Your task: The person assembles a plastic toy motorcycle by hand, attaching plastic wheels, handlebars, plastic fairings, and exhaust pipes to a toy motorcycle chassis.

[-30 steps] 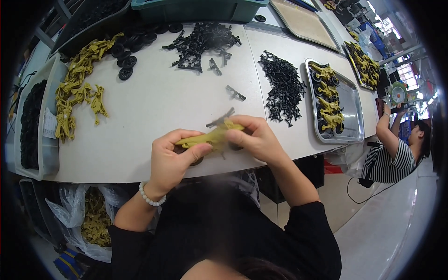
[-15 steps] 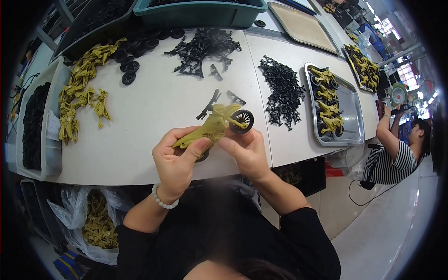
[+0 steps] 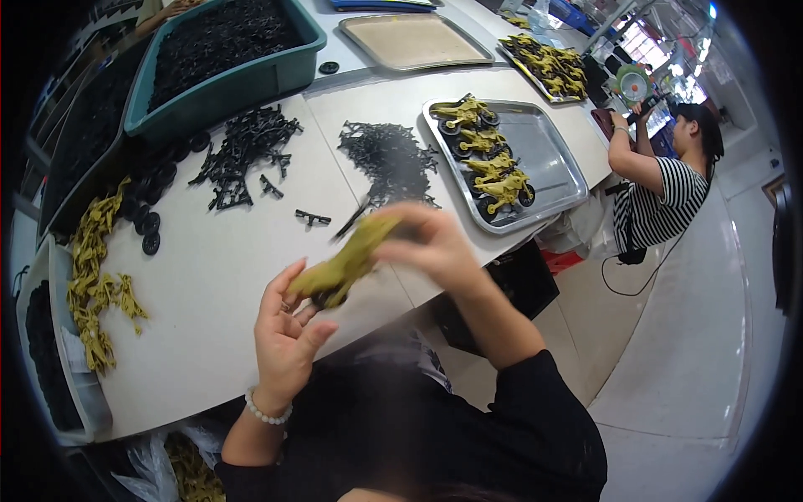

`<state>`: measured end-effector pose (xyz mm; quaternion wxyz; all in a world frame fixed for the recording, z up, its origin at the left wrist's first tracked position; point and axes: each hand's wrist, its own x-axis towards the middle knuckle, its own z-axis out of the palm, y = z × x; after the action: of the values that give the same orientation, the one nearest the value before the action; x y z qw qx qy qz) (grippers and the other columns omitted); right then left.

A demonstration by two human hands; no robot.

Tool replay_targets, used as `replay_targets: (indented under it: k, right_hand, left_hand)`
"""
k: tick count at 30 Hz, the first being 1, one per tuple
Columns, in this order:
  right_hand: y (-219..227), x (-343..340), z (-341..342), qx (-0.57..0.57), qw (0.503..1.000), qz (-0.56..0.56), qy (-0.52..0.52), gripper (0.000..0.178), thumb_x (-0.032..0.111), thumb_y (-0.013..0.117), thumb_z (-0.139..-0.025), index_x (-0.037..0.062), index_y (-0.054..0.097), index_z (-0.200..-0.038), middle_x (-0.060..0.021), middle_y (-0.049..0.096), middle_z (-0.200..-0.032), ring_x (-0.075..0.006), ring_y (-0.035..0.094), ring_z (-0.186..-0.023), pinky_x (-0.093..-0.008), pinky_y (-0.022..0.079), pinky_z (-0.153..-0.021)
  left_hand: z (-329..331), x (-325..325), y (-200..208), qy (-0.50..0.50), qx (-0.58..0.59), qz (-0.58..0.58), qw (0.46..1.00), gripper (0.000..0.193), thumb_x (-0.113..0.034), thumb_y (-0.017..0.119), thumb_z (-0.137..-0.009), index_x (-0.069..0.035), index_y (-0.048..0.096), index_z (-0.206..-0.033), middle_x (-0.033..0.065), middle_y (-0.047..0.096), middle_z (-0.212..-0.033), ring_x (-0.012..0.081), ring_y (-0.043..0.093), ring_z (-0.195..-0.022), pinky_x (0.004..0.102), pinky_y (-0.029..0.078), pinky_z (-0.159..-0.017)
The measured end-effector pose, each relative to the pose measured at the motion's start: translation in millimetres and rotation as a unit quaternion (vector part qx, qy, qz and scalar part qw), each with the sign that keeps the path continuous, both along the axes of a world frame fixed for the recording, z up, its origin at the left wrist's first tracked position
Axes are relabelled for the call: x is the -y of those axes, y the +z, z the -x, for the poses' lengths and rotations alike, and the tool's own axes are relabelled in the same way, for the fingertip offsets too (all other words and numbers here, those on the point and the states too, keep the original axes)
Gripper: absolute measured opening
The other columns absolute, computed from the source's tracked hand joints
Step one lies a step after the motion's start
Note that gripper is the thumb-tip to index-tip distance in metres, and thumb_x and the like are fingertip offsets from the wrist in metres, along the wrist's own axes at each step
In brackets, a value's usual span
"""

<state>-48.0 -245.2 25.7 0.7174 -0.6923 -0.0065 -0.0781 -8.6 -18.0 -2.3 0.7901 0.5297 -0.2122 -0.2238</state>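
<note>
A yellow toy motorcycle (image 3: 339, 269) with black parts is tilted above the table, smeared by motion. My right hand (image 3: 437, 249) is closed around its front end, covering the front wheel. My left hand (image 3: 283, 339) is at its rear, thumb lifted away and fingers spread; whether the fingertips touch the toy is hard to tell. A thin black part sticks up from the toy's front. On the table just beyond lies a small black plastic piece (image 3: 312, 217). To the right, a metal tray (image 3: 548, 163) bears several yellow motorcycles (image 3: 485, 151) with black wheels.
Black plastic parts form two piles (image 3: 249, 155) (image 3: 386, 159) on the table. Yellow body pieces (image 3: 94, 276) and black wheels (image 3: 149, 224) lie at left, by a white bin (image 3: 63, 276). A green tub (image 3: 226, 105) stands behind. At right, a person in stripes (image 3: 669, 197) is working.
The view has swung right, so the table appears shifted left. My left hand has loosened from the motorcycle's rear, while my right hand has closed over its front and tilted it.
</note>
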Motion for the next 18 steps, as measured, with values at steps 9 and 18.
replay_targets:
  k: [9, 18]
  right_hand:
    - [4.5, 243.6, 8.5, -0.02, 0.93, 0.001, -0.368, 0.03, 0.017, 0.069, -0.086, 0.0059, 0.058, -0.112, -0.003, 0.066, -0.1, -0.0106, 0.061, -0.087, -0.0269, 0.046, -0.076]
    - [-19.5, 247.9, -22.9, -0.165, 0.899, 0.283, -0.29, 0.049, 0.028, 0.073, -0.081, -0.0017, 0.06, -0.118, -0.0108, 0.068, -0.099, -0.016, 0.061, -0.094, -0.0282, 0.047, -0.082]
  left_hand:
    - [-3.8, -19.8, -6.8, 0.011, 0.11, -0.188, 0.976, 0.052, -0.008, 0.071, -0.082, -0.001, 0.05, -0.129, 0.012, 0.055, -0.128, 0.0205, 0.055, -0.112, 0.0328, 0.045, -0.094]
    - [-6.2, -25.4, -10.8, 0.064, 0.092, -0.199, 0.974, 0.04, -0.003, 0.07, -0.082, 0.001, 0.057, -0.12, 0.0099, 0.063, -0.114, 0.0183, 0.061, -0.1, 0.0296, 0.049, -0.086]
